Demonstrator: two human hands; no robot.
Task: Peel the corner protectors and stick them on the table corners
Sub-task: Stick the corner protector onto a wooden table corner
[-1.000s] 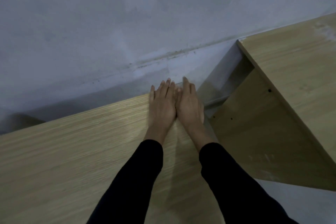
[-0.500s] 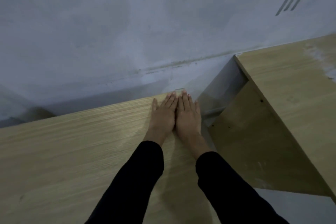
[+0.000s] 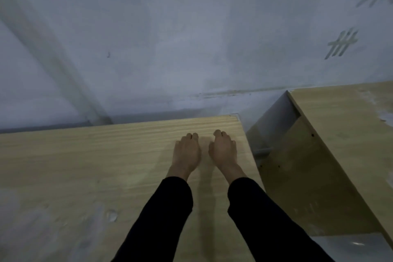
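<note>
A light wooden table (image 3: 95,161) fills the lower left, its far right corner (image 3: 235,116) close to the grey wall. A thin pale clear piece shows on that corner; it looks like a corner protector, too small to be sure. My left hand (image 3: 186,153) and my right hand (image 3: 223,150) hover side by side over the tabletop, a short way back from the corner. Both have their fingers curled under, and I see nothing held in either. Black sleeves cover both forearms.
A second wooden table (image 3: 344,125) stands to the right, with its side panel (image 3: 308,176) facing a narrow gap between the two. A grey wall (image 3: 191,38) with tally-like marks (image 3: 342,43) rises behind. A small pale smear (image 3: 111,215) lies on the near tabletop.
Both hands have drawn back from the far right corner, moved apart and curled their fingers. The view has tilted up, so the corner itself now shows.
</note>
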